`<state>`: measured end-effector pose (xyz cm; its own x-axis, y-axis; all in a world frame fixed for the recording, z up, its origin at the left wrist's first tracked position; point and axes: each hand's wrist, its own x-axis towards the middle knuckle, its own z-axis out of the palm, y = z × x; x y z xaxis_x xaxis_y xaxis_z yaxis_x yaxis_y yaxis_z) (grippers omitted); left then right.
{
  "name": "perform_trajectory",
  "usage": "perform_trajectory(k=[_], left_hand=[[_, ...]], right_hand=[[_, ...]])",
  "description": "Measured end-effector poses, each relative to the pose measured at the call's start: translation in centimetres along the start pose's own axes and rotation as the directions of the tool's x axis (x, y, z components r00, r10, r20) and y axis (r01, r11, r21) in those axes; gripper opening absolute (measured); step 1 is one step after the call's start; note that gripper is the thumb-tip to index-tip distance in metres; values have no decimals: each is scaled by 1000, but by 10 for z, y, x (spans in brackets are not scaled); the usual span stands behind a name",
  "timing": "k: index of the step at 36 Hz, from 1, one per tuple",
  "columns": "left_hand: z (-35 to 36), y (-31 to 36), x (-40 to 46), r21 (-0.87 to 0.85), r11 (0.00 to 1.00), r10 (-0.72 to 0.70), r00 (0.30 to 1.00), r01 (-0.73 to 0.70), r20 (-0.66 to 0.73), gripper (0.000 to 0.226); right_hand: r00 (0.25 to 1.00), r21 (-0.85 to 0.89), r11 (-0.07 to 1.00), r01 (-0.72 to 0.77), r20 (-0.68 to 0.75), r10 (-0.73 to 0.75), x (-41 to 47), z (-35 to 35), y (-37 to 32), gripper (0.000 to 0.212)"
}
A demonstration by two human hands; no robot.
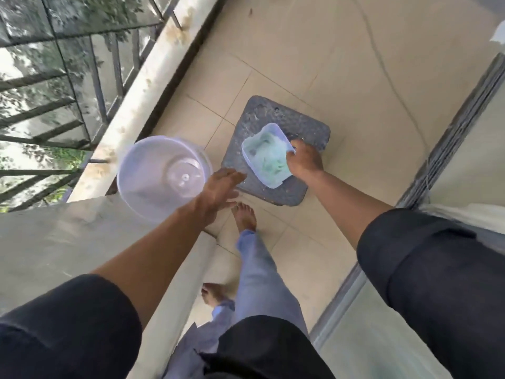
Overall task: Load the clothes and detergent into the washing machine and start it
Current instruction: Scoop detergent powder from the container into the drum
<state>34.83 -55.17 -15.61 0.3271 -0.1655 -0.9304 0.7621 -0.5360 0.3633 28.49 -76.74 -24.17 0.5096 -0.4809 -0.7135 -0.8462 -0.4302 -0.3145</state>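
Observation:
A clear rectangular plastic container (264,155) holding pale green detergent powder sits on a dark grey square block (276,124) on the tiled floor. My right hand (303,160) grips the container's near right rim. My left hand (220,187) is stretched out with straight fingers, hovering between the block and a translucent plastic bucket (153,176); it holds nothing. No washing machine or clothes are in view.
The bucket stands by a low concrete ledge (68,233) under a metal railing (98,86) on the left. A sliding glass door frame (448,149) runs along the right. My bare feet (244,217) stand on the beige tiles just before the block.

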Motion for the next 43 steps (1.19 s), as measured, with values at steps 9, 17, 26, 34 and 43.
perform_trajectory(k=[9, 17, 26, 34, 43], left_hand=[[-3, 8, 9, 20, 1000, -1, 1000, 1, 10, 32], [-12, 13, -10, -32, 999, 33, 999, -33, 4, 30], [-48, 15, -61, -86, 990, 108, 992, -114, -67, 22], [-96, 6, -118, -185, 940, 254, 949, -288, -186, 84], [-146, -23, -199, -344, 788, 429, 856, -511, -289, 62]], right_hand=[[996, 2, 1000, -8, -92, 8, 7, 4, -4, 22], [985, -6, 1000, 30, -172, -30, -22, -2, -12, 28], [953, 85, 973, 217, -234, -192, -80, -21, -48, 40], [879, 113, 881, 459, -202, -432, -151, -37, -123, 35], [705, 124, 694, 709, -118, -699, -236, -47, -207, 39]])
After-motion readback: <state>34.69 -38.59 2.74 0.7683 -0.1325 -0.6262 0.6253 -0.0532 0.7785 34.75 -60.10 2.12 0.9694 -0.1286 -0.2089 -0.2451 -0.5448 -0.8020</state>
